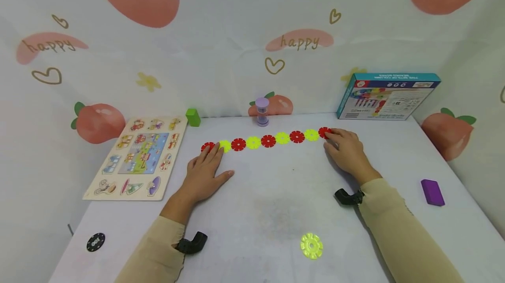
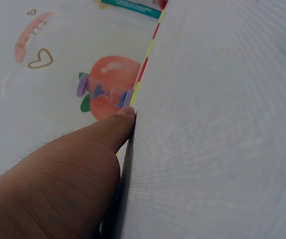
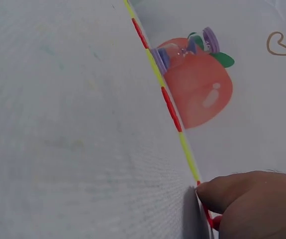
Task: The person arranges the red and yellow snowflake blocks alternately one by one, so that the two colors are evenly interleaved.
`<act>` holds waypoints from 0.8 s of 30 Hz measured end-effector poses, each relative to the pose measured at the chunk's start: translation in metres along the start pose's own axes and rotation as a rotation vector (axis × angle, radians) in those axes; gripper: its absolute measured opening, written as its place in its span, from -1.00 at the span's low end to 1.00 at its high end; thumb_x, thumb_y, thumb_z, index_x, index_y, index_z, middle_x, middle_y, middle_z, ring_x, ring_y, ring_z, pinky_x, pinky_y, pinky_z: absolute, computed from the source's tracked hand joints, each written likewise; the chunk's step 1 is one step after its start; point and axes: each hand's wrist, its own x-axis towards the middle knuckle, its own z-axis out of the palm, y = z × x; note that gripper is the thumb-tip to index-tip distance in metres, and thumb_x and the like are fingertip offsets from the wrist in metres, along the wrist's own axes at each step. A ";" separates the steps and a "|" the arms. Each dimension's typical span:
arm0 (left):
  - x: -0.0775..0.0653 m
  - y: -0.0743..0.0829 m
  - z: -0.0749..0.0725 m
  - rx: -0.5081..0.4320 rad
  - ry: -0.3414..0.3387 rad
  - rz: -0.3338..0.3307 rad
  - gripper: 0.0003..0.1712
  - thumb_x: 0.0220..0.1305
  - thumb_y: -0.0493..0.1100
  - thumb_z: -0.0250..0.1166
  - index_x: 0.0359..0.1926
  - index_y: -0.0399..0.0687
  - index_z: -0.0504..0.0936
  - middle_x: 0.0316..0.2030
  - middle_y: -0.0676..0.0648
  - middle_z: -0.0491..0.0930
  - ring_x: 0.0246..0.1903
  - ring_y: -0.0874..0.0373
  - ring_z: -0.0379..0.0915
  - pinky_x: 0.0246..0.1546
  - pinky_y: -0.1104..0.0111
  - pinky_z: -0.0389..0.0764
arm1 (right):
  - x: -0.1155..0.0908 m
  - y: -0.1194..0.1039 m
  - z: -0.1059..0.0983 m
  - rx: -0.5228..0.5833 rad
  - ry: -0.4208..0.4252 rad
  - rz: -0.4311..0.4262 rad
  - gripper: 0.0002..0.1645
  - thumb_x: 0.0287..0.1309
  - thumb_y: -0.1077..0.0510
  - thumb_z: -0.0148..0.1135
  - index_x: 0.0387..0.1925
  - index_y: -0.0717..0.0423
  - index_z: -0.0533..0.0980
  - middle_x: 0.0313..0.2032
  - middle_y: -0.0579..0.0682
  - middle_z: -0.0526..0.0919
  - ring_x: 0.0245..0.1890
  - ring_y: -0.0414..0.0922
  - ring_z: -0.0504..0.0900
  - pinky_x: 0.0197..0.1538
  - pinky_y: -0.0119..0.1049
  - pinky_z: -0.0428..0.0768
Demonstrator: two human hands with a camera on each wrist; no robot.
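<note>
Red and yellow notched plastic snowflake discs lie flat in a slightly slanting row across the table, colours alternating, with a red disc (image 1: 268,141) near the middle. My left hand (image 1: 205,177) rests on the row's left end, fingers straight over a red disc (image 1: 207,146) and a yellow disc (image 1: 225,146), thumb spread aside. At the other end, the fingertips of my right hand (image 1: 347,151) touch the last red disc (image 1: 324,132), partly covering it; its thumb sits lower, on the table side. Both wrist views show the row edge-on, low along the tabletop.
A yellow disc (image 1: 311,246) lies alone near the front. Around the row are a wooden puzzle board (image 1: 169,186), green block (image 1: 193,117), purple sandglass (image 1: 262,112), boxed set (image 1: 388,98), purple block (image 1: 432,192) and black round chip (image 1: 96,242). A printed cloth hangs behind.
</note>
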 end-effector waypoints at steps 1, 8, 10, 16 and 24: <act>0.000 0.000 0.000 0.000 -0.002 0.000 0.03 0.19 0.50 -0.02 0.51 0.07 -0.01 0.49 0.02 -0.16 0.44 0.00 -0.40 0.25 -0.10 -0.14 | 0.000 0.000 0.000 -0.003 0.005 0.000 -0.39 0.30 -0.04 0.13 0.30 0.13 0.38 0.33 0.17 0.24 0.32 0.25 0.05 0.18 0.36 0.01; 0.000 0.001 0.000 -0.005 -0.008 -0.002 0.01 0.21 0.48 -0.02 0.51 0.06 -0.01 0.49 0.02 -0.17 0.44 0.00 -0.40 0.25 -0.09 -0.15 | -0.004 -0.002 0.001 -0.025 0.030 0.001 -0.39 0.29 -0.07 0.13 0.29 0.10 0.40 0.28 0.21 0.26 0.28 0.28 0.09 0.07 0.34 0.08; -0.001 0.000 0.000 -0.007 -0.013 -0.005 0.01 0.22 0.47 -0.01 0.50 0.05 0.00 0.49 0.02 -0.17 0.44 -0.01 -0.40 0.26 -0.09 -0.15 | -0.006 -0.003 0.001 -0.008 0.035 0.002 -0.37 0.28 -0.08 0.14 0.31 0.08 0.38 0.28 0.22 0.25 0.27 0.29 0.10 0.06 0.33 0.08; -0.002 0.001 0.001 -0.013 -0.010 -0.005 0.00 0.22 0.46 0.00 0.50 0.04 0.01 0.49 0.00 -0.15 0.44 -0.02 -0.38 0.26 -0.10 -0.15 | -0.017 -0.011 0.000 0.216 0.072 0.000 -0.29 0.27 -0.16 0.15 0.36 0.01 0.28 0.29 0.15 0.24 0.26 0.19 0.18 0.18 0.26 0.16; 0.000 -0.002 0.002 0.002 0.002 0.006 0.02 0.20 0.50 -0.05 0.51 0.06 -0.01 0.49 0.03 -0.17 0.44 0.00 -0.41 0.26 -0.10 -0.15 | -0.071 -0.038 -0.009 0.865 -0.272 -0.224 -0.39 0.35 0.14 0.10 0.37 0.07 0.20 0.14 0.17 0.46 0.02 0.13 0.52 -0.04 -0.04 0.55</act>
